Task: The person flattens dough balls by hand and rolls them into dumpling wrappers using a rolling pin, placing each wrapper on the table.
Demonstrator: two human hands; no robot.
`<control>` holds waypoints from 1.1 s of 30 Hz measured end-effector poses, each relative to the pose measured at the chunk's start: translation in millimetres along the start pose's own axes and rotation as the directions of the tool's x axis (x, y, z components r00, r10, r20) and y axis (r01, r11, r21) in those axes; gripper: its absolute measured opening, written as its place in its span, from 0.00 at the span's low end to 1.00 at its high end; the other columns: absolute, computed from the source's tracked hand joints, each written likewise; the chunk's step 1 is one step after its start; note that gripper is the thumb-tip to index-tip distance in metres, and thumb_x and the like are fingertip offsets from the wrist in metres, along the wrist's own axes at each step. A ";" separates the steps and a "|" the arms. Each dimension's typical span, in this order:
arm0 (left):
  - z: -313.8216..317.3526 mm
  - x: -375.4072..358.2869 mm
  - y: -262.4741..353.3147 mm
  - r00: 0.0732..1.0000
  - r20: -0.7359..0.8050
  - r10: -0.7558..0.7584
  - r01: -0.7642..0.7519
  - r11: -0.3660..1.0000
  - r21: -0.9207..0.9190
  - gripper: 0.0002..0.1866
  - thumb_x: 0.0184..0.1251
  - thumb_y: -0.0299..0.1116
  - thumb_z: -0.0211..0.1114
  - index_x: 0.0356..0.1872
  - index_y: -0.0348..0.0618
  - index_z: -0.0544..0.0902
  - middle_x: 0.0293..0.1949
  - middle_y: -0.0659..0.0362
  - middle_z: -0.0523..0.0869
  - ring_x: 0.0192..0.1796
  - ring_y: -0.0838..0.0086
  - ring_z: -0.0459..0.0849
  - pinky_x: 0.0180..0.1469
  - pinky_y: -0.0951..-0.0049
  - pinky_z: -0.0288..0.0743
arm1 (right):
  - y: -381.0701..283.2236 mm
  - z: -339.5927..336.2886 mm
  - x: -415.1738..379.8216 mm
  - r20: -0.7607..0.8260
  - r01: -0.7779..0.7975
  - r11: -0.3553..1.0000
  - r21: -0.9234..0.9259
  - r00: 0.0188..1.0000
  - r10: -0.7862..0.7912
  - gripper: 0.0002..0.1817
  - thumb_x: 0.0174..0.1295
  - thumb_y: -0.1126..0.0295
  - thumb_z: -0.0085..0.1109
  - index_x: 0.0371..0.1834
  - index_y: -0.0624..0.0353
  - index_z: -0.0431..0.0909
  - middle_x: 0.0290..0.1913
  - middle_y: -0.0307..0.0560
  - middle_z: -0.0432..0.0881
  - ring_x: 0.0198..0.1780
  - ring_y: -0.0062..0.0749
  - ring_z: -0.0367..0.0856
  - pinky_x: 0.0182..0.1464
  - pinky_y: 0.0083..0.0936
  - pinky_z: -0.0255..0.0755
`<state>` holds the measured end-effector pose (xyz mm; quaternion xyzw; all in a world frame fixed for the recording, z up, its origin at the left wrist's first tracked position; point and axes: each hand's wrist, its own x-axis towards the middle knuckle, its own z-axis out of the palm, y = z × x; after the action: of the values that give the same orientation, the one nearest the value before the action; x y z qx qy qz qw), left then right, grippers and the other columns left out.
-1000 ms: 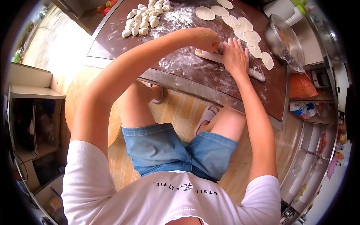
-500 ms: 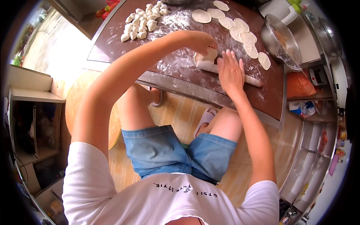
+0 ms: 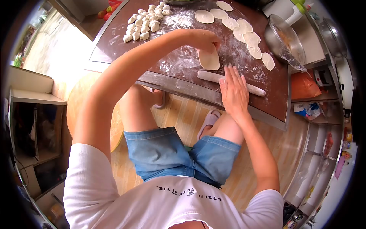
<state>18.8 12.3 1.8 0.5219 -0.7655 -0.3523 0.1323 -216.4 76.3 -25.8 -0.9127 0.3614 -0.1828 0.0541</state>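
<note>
My left hand [image 3: 206, 39] is closed on the far edge of a thin, pale dough wrapper [image 3: 209, 61]. The wrapper lies on the floured table just beyond the rolling pin; its far edge is hidden under my fingers. A short, flour-dusted rolling pin [image 3: 256, 90] lies close to the table's near edge. Across its middle rests my right hand [image 3: 235, 93], palm down with the fingers stretched out flat. Several finished round wrappers [image 3: 251, 39] lie in an overlapping row beyond my hands. At the far left sits a cluster of small dough pieces [image 3: 144, 23].
The dark table [image 3: 267, 108] is streaked with flour and has a metal edge strip. To the right stands a metal bowl [image 3: 275, 42] partly covered in plastic film, with an orange-brown filling. A round wooden stool [image 3: 82, 103] stands at the lower left.
The rolling pin, under my right hand, has come back toward me and off the dough wrapper. More of the wrapper now shows below my left hand, which still grips its edge.
</note>
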 end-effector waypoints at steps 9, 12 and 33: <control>4.4 17.3 -0.2 1.000 0.010 0.018 -0.021 0.892 0.452 0.12 0.49 0.31 0.63 0.37 0.43 0.83 0.32 0.53 0.84 0.37 0.61 0.83 0.39 0.68 0.75 | 36.8 32.9 101.0 0.024 -0.158 0.963 -0.218 0.986 0.167 0.28 0.69 0.53 0.31 0.63 0.63 0.64 0.65 0.57 0.64 0.69 0.44 0.56 0.69 0.44 0.46; 1.8 15.6 -0.1 0.993 0.041 0.111 -0.118 0.911 0.394 0.11 0.48 0.32 0.65 0.35 0.43 0.83 0.33 0.54 0.84 0.37 0.61 0.82 0.39 0.65 0.74 | 32.8 38.7 64.4 -0.079 -0.045 0.987 -0.153 0.996 0.033 0.27 0.67 0.55 0.38 0.59 0.68 0.66 0.62 0.62 0.66 0.66 0.49 0.61 0.66 0.48 0.49; 2.7 12.7 0.4 0.989 -0.002 0.146 -0.136 0.930 0.343 0.14 0.44 0.33 0.65 0.32 0.36 0.80 0.29 0.50 0.81 0.34 0.59 0.79 0.38 0.64 0.71 | 11.1 17.3 17.4 -0.052 0.041 0.995 -0.093 0.998 -0.046 0.26 0.67 0.57 0.40 0.60 0.67 0.66 0.62 0.62 0.67 0.66 0.49 0.62 0.67 0.46 0.51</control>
<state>11.7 2.2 -1.9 0.4855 -0.8485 -0.1965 0.0753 -205.3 55.7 -39.3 -0.9166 0.3507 -0.1919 -0.0018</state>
